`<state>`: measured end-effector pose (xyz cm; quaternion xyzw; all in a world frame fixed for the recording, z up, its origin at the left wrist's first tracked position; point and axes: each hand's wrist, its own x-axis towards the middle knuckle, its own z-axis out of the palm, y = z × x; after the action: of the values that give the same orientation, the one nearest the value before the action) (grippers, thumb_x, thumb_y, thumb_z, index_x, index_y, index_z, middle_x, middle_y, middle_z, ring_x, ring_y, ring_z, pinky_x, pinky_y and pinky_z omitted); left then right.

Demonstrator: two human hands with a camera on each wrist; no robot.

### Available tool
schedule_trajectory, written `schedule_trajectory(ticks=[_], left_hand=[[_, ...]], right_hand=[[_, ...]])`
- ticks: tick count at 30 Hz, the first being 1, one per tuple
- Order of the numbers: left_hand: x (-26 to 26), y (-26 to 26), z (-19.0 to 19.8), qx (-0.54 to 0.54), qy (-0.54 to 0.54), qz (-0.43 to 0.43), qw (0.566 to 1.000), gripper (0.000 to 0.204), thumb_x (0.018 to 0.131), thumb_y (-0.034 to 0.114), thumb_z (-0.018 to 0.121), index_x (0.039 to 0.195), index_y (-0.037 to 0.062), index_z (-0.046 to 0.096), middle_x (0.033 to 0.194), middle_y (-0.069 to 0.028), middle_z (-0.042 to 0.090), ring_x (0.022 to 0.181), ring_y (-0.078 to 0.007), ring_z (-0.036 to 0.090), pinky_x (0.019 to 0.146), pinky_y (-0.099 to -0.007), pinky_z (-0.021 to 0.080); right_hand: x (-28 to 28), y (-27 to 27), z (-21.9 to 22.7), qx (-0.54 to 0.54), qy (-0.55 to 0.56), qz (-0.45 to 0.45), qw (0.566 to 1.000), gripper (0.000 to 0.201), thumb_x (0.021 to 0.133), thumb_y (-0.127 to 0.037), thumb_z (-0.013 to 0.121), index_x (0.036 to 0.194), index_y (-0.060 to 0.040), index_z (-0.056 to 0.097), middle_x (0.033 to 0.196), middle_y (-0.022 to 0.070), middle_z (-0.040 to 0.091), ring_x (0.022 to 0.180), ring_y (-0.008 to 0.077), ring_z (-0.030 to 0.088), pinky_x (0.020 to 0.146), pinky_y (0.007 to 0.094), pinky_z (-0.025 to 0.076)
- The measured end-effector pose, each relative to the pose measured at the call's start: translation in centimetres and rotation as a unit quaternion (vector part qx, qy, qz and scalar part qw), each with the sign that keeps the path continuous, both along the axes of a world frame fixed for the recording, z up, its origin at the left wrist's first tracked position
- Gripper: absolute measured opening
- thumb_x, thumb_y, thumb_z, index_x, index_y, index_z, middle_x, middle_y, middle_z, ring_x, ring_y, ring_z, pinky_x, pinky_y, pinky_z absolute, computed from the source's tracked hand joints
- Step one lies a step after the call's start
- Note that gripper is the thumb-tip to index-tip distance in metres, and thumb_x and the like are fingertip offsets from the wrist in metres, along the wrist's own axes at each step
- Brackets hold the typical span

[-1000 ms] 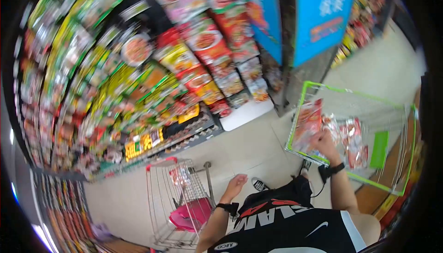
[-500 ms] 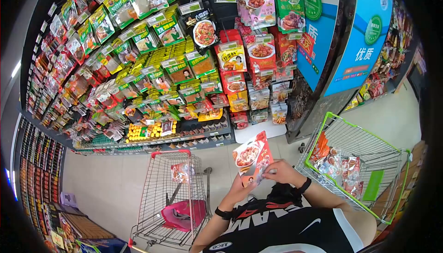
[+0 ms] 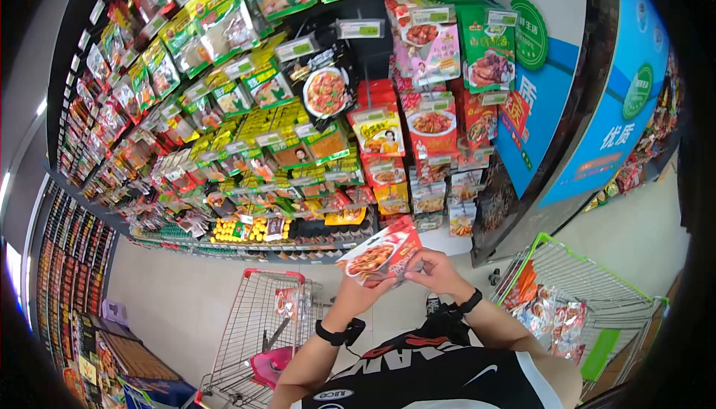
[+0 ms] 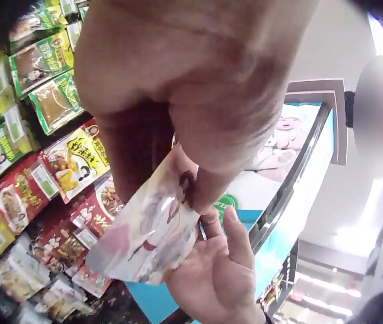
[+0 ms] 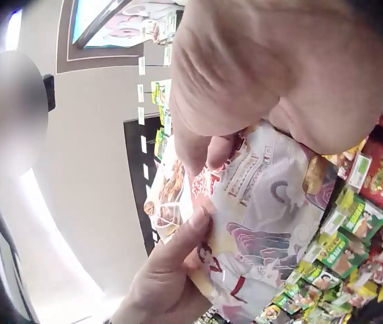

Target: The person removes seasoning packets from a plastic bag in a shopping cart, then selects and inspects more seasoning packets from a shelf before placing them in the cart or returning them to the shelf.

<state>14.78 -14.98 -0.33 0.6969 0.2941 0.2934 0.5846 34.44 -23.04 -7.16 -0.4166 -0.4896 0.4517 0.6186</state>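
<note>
Both hands hold a red-and-white food pouch in front of the body. A picture of a cooked dish fills part of its front. My left hand grips the lower left edge, its thumb on the pouch in the right wrist view. At the lower right edge, my right hand pinches the pouch between thumb and fingers. The pale side of the pouch, printed with a drawn figure in white, shows in the right wrist view. The left wrist view has the pouch between both hands.
Shelves of hanging seasoning packets stand ahead, beside a blue sign panel. To the right is a green-rimmed cart with several packets inside. A red-handled cart stands at left, holding a packet and a pink item.
My right hand has come out of the green-rimmed cart with the red pouch. Both hands then took hold of it, and the pouch has since tilted flatter. The head view has shifted.
</note>
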Motion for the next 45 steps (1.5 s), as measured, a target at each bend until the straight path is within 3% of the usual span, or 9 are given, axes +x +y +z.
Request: schedule_trajectory(ticks=[8, 11, 17, 20, 26, 30, 35, 40, 45], left_hand=[[8.6, 7.3, 2.9, 0.322, 0.103, -0.064, 0.939, 0.05, 0.081, 0.002, 0.077, 0.124, -0.0042, 0.053, 0.118, -0.0102, 0.062, 0.103, -0.0154, 0.063, 0.082, -0.0266, 0.057], [11.2, 8.7, 3.3, 0.271, 0.118, -0.073, 0.953, 0.05, 0.079, 0.006, 0.079, 0.122, -0.0037, 0.056, 0.117, -0.0107, 0.063, 0.103, -0.0156, 0.062, 0.085, -0.0285, 0.055], [15.6, 9.1, 5.6, 0.079, -0.01, -0.039, 0.996, 0.044, 0.08, 0.006, 0.078, 0.119, -0.0036, 0.058, 0.111, -0.0087, 0.065, 0.095, -0.0131, 0.064, 0.079, -0.0264, 0.054], [15.5, 12.3, 5.1, 0.072, 0.038, -0.079, 0.994, 0.032, 0.083, 0.009, 0.077, 0.112, 0.0001, 0.065, 0.101, -0.0057, 0.07, 0.075, -0.0065, 0.064, 0.062, -0.0232, 0.054], [15.9, 16.0, 6.8, 0.122, 0.027, -0.04, 0.991, 0.026, 0.083, 0.006, 0.075, 0.107, -0.0015, 0.067, 0.096, -0.0052, 0.07, 0.082, -0.0086, 0.065, 0.068, -0.0242, 0.053], [15.0, 21.0, 6.2, 0.166, -0.038, -0.064, 0.983, 0.019, 0.083, 0.009, 0.075, 0.098, 0.0005, 0.067, 0.079, -0.0014, 0.069, 0.068, -0.0083, 0.062, 0.063, -0.025, 0.05], [15.7, 27.8, 9.4, 0.129, -0.121, -0.144, 0.974, 0.033, 0.086, 0.002, 0.068, 0.116, 0.0032, 0.054, 0.109, -0.0061, 0.062, 0.093, -0.0123, 0.061, 0.078, -0.0271, 0.05], [19.6, 31.0, 13.9, 0.334, -0.179, -0.068, 0.923, 0.041, 0.079, 0.013, 0.075, 0.116, 0.0069, 0.059, 0.143, -0.0165, 0.039, 0.123, -0.0284, 0.05, 0.095, -0.0375, 0.045], [21.6, 32.7, 16.4, 0.289, -0.353, -0.105, 0.884, 0.041, 0.077, 0.013, 0.072, 0.115, 0.0032, 0.06, 0.145, -0.0219, 0.035, 0.131, -0.0321, 0.042, 0.105, -0.0408, 0.036]], right_hand=[[8.7, 6.2, 3.1, 0.154, 0.206, -0.054, 0.965, 0.042, 0.082, -0.002, 0.076, 0.116, -0.0034, 0.051, 0.116, 0.0048, 0.056, 0.108, 0.0106, 0.056, 0.093, 0.0304, 0.047], [12.4, 6.9, 3.4, 0.03, 0.029, 0.045, 0.998, 0.045, 0.081, -0.004, 0.076, 0.12, -0.0021, 0.054, 0.115, 0.0041, 0.059, 0.105, 0.0101, 0.057, 0.09, 0.0305, 0.048], [15.9, 8.5, 3.8, -0.094, 0.066, 0.088, 0.989, 0.044, 0.082, -0.009, 0.078, 0.12, -0.001, 0.059, 0.107, 0.0011, 0.066, 0.098, 0.0084, 0.059, 0.085, 0.027, 0.05], [15.7, 9.8, 3.4, -0.014, 0.071, 0.055, 0.996, 0.043, 0.083, -0.011, 0.078, 0.12, -0.0032, 0.059, 0.108, 0.0013, 0.066, 0.092, 0.0072, 0.06, 0.076, 0.025, 0.052], [14.5, 13.2, 5.1, -0.115, 0.074, 0.041, 0.99, 0.037, 0.085, -0.012, 0.076, 0.118, -0.0041, 0.06, 0.103, 0.0006, 0.068, 0.082, 0.0072, 0.062, 0.071, 0.0249, 0.053], [14.4, 16.6, 4.5, 0.023, 0.003, -0.055, 0.998, 0.03, 0.089, -0.009, 0.071, 0.117, -0.002, 0.063, 0.101, -0.0003, 0.068, 0.084, 0.0057, 0.06, 0.072, 0.0244, 0.052], [15.6, 19.0, 8.0, 0.022, -0.04, -0.209, 0.977, 0.03, 0.091, -0.007, 0.067, 0.119, -0.0005, 0.06, 0.107, 0.0026, 0.067, 0.092, 0.0071, 0.06, 0.081, 0.0267, 0.051], [16.2, 21.7, 9.1, 0.011, -0.023, -0.338, 0.941, 0.031, 0.091, -0.007, 0.067, 0.119, 0.0009, 0.056, 0.108, 0.0063, 0.067, 0.096, 0.0111, 0.063, 0.082, 0.0288, 0.053], [15.2, 22.5, 10.3, 0.04, -0.072, -0.352, 0.932, 0.03, 0.091, -0.009, 0.067, 0.118, -0.0002, 0.057, 0.109, 0.0058, 0.066, 0.095, 0.0103, 0.062, 0.08, 0.0276, 0.053]])
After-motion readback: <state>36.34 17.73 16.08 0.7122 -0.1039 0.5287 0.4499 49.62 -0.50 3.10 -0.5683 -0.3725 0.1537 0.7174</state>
